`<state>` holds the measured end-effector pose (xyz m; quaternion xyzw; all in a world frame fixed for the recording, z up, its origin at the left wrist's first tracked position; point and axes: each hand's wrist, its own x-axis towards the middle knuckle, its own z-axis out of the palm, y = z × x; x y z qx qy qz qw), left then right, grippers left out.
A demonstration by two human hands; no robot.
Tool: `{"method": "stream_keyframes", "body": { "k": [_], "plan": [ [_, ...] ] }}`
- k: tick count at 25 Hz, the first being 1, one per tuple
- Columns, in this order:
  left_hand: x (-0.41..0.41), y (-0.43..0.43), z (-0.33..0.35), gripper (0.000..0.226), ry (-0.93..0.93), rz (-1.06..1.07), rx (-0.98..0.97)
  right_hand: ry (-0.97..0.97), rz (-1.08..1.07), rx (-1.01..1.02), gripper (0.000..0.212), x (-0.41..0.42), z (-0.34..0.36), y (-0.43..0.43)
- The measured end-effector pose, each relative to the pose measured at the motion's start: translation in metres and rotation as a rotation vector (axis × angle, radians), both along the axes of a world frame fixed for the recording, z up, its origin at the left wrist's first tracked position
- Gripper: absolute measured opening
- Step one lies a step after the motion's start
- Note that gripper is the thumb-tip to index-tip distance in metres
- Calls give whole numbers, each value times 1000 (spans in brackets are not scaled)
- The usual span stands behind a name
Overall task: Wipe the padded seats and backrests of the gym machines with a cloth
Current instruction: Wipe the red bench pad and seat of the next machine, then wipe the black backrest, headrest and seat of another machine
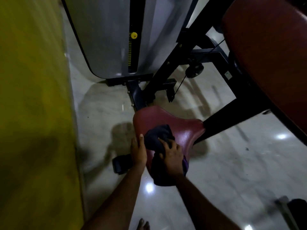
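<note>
1. The red padded seat (167, 120) is sitting just below centre, toward 6 o'clock, on a black frame (217, 122).
2. The dark cloth (157, 136) is lying bunched on the seat's near half, with its tail hanging off the near edge.
3. The right hand (172, 156) is pressing down on the cloth, its fingers spread flat over the folds.
4. The left hand (138, 151) is resting along the seat's 9 o'clock edge, fingers straight and held together, just beside the cloth.
5. The red backrest (269, 55) is filling the 2 o'clock corner, well apart from the hands.
6. The grey weight-stack cover (108, 39) with its yellow pin (133, 35) is standing at 12 o'clock.
7. A yellow wall (33, 97) is running down the 9 o'clock side, and the glossy floor (224, 171) is reflecting lights.
</note>
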<state>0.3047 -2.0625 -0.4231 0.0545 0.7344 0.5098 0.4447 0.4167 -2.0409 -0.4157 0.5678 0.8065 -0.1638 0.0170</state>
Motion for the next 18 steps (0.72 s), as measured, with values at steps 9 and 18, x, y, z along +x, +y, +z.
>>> {"method": "stream_keyframes", "body": {
  "k": [9,18],
  "plan": [
    [64,-82,148,46,-2,-334,221,650,-194,-100,45,93,174,-67],
    [162,-70,221,48,-158,-947,455,930,-925,207,27,183,231,-158]
  ]
}}
